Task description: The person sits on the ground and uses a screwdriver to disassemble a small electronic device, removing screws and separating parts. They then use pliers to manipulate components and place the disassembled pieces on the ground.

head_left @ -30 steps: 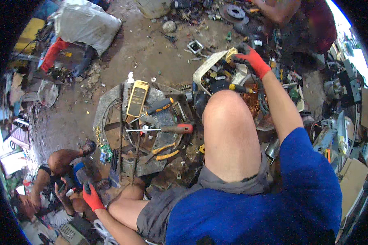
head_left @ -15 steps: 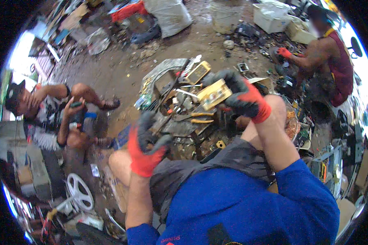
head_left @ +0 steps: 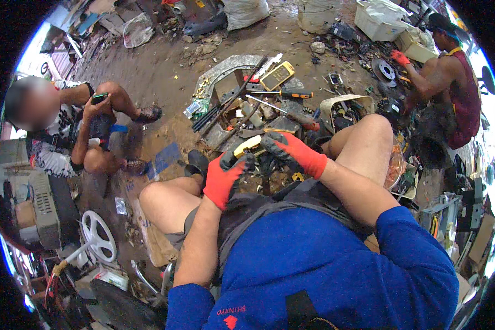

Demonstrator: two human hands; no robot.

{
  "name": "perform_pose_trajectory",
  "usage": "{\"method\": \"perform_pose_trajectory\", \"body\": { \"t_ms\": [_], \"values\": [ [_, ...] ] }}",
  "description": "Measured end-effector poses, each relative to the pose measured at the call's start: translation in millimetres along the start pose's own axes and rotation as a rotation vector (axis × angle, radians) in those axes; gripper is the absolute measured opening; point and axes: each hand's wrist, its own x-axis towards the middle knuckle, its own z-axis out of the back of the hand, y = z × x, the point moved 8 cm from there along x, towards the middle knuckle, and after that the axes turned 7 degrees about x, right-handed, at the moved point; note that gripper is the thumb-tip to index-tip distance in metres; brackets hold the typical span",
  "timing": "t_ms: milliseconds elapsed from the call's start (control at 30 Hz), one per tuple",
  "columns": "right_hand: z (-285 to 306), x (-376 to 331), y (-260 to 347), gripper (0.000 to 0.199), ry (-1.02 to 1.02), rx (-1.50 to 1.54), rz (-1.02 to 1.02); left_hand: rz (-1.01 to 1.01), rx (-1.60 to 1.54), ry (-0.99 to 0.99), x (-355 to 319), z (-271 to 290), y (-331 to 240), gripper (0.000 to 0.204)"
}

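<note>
I hold a yellow plastic casing (head_left: 248, 145) edge-up between both gloved hands, above my lap. My left hand (head_left: 223, 177), in a red and dark grey glove, is closed around its near left end. My right hand (head_left: 298, 153), gloved the same way, grips its right end. Just beyond lies a metal plate-like block (head_left: 228, 65) heaped with parts and tools. On the heap are a second yellow casing (head_left: 278, 76), a screwdriver with an orange and black handle (head_left: 295, 94) and a long-shafted tool with a red handle (head_left: 305, 120). The casing's inner side is hidden.
A person sits at the left with a phone (head_left: 99, 98). Another, in red gloves, crouches at the far right by a round metal disc (head_left: 386, 70). A beige bin of scrap (head_left: 346, 103) stands by my right knee. A white wheel (head_left: 99, 236) lies at the lower left.
My right hand has come down toward my lap with the yellow casing, which is now turned edge-up. My left hand, open before, has moved right and closed on it.
</note>
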Motion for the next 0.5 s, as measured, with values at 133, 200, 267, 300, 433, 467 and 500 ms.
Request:
{"method": "perform_pose_trajectory", "body": {
  "t_ms": [133, 200, 267, 300, 433, 467, 500],
  "values": [
    [19.2, 7.3, -18.5, 0.04, -0.084, -0.253, 0.109, 0.088, -0.142, 0.048, 12.6, 2.9, 36.8, 0.031],
    [0.0, 1.9, 12.3, 0.04, -0.01, -0.234, 0.047, 0.093, -0.202, 0.044, 10.0, 3.8, 40.1, 0.031],
    [5.8, -3.7, 9.6, 0.042, -0.116, -0.299, -0.013, 0.073, -0.195, 0.061, 14.3, -0.9, 31.3, 0.031],
    [8.1, -6.9, 8.1, 0.043, -0.166, -0.33, -0.044, 0.111, -0.243, 0.074, 12.9, -4.3, 31.3, 0.032],
    [3.7, -11.9, 18.3, 0.04, -0.169, -0.2, -0.012, 0.172, -0.322, 0.113, 9.4, -12.2, 15.9, 0.033],
    [-1.9, -10.7, 25.7, 0.039, -0.137, -0.125, -0.005, 0.164, -0.311, 0.116, 8.7, -9.3, 19.9, 0.033],
    [-6.6, -9.1, 29.4, 0.037, -0.105, -0.048, 0.002, 0.173, -0.335, 0.119, 6.3, -8.4, 25.5, 0.033]
  ]
}}
